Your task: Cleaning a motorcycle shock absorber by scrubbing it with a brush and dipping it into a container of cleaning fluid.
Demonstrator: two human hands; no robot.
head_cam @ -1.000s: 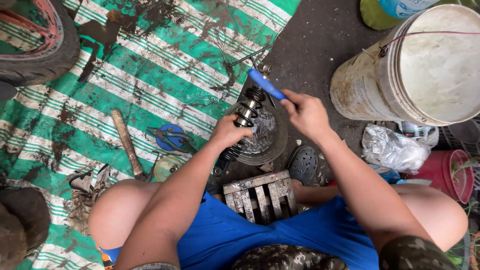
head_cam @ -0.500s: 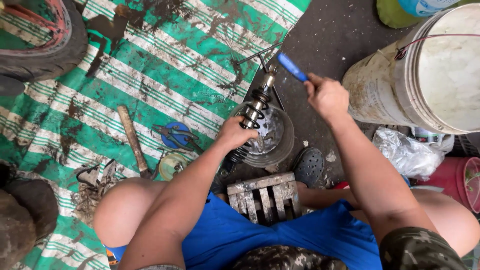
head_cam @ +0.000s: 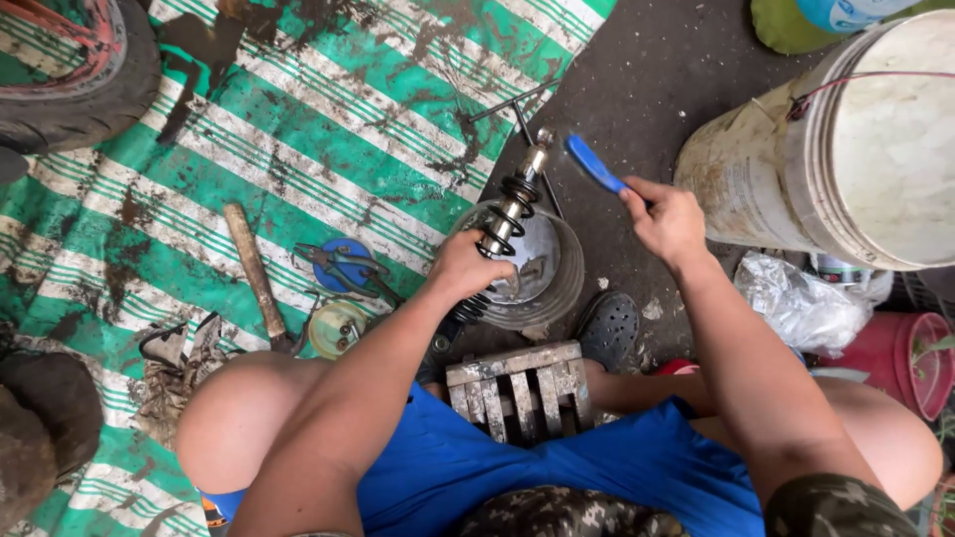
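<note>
A green and white striped tarp (head_cam: 328,119), smeared with mud, covers the left and centre of the frame. A worn tyre (head_cam: 75,85) sits in the upper left corner. On the tarp lie a wooden-handled hammer (head_cam: 254,273), blue-handled pliers (head_cam: 343,264) and a small round tin (head_cam: 335,326). A large white bucket (head_cam: 846,149) stands at the upper right, with a crumpled plastic bag (head_cam: 801,303) and a red pot (head_cam: 910,363) below it.

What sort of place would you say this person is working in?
Probably an informal ground-level repair spot for motorbikes: a tyre, a coil-spring shock absorber over a metal basin, and pliers on a grimy striped tarp.
</note>
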